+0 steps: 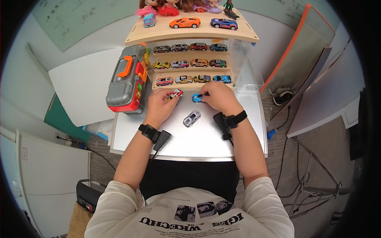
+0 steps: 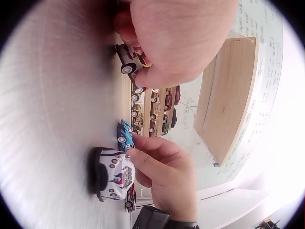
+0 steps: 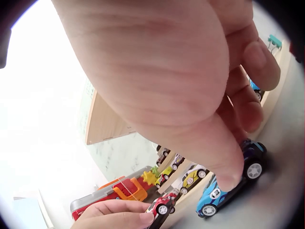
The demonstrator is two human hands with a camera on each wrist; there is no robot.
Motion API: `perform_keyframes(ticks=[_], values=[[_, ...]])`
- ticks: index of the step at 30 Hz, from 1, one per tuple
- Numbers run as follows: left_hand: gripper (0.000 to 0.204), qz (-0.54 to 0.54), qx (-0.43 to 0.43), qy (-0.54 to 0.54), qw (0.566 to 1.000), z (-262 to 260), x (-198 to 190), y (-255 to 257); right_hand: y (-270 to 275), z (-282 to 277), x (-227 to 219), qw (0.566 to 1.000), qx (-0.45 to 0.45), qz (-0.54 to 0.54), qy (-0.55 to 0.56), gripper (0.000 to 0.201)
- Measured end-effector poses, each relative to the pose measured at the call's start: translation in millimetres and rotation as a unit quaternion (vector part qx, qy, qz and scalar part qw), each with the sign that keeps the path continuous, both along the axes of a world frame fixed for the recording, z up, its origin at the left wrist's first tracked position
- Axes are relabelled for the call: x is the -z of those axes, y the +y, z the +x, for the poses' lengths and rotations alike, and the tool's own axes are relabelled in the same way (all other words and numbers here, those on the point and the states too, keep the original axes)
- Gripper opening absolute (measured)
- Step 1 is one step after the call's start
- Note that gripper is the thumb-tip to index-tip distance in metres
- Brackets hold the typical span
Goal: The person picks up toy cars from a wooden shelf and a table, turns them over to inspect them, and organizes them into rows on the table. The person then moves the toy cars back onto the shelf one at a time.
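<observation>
My left hand (image 1: 159, 107) pinches a small red, white and yellow toy car (image 1: 175, 94) between thumb and fingers, just in front of the lowest shelf. To its right, my right hand (image 1: 219, 97) has thumb and fingers on a blue toy car (image 1: 197, 98). In the right wrist view, the thumb presses over the side of this blue car (image 3: 209, 200), partly hiding it. A silver-white toy car (image 1: 192, 118) stands on the metal tabletop (image 1: 190, 144), nearer the body and between the hands. The left wrist view shows coloured markings on that white car (image 2: 116, 175).
Behind the hands, a tiered wooden rack (image 1: 156, 72) holds rows of toy cars. Its top board (image 1: 158, 33) bears an orange car (image 1: 185, 23), a blue car (image 1: 224, 24) and several dolls. A grey and red toolbox (image 1: 121, 85) stands left; a clear plastic panel (image 1: 242, 63) stands right.
</observation>
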State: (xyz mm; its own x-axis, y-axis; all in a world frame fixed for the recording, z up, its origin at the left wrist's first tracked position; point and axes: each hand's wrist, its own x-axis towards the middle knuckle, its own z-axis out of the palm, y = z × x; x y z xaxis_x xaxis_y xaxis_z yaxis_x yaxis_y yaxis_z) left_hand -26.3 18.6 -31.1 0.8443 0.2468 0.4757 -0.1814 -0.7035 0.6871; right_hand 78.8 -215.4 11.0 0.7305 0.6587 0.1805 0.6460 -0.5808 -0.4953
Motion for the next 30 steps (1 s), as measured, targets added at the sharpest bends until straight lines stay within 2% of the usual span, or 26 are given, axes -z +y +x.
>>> perform_keyframes(ticks=[1, 5, 7, 11, 16, 20, 22, 23, 26, 30], values=[[0.031, 0.007, 0.005, -0.008, 1.0, 1, -1, 0, -2, 0, -3, 0.999, 0.023, -0.026, 0.008, 0.014], [0.031, -0.002, -0.003, 0.017, 1.0, 0, -4, -3, 2, 1, 4, 0.998, 0.006, -0.029, -0.046, 0.015], [0.03, -0.009, -0.005, 0.015, 1.0, 0, -4, -4, 10, 2, 12, 0.995, -0.056, 0.076, -0.033, 0.015], [0.03, -0.008, -0.006, 0.017, 1.0, -2, -4, -4, 13, 1, 17, 0.996, -0.058, 0.061, -0.003, 0.016], [0.03, 0.005, -0.004, 0.009, 1.0, -1, -5, -3, -2, -2, -3, 1.0, 0.009, -0.002, -0.007, 0.016], [0.03, 0.001, -0.003, 0.006, 1.0, -1, -5, -4, 3, -2, 2, 0.999, 0.019, -0.016, -0.026, 0.015], [0.03, -0.004, -0.015, 0.001, 1.0, -2, -5, -5, 10, -1, 10, 0.999, -0.004, 0.05, -0.018, 0.015], [0.03, -0.005, -0.014, 0.003, 1.0, -2, -5, -5, 11, -1, 13, 0.999, -0.003, 0.05, -0.017, 0.015], [0.03, -0.005, -0.016, 0.001, 1.0, -2, -4, -4, 10, -4, 12, 0.999, -0.011, 0.035, -0.013, 0.017], [0.03, 0.009, -0.01, 0.003, 1.0, -3, -4, -1, -3, -1, -2, 1.0, 0.026, -0.007, 0.017, 0.017]])
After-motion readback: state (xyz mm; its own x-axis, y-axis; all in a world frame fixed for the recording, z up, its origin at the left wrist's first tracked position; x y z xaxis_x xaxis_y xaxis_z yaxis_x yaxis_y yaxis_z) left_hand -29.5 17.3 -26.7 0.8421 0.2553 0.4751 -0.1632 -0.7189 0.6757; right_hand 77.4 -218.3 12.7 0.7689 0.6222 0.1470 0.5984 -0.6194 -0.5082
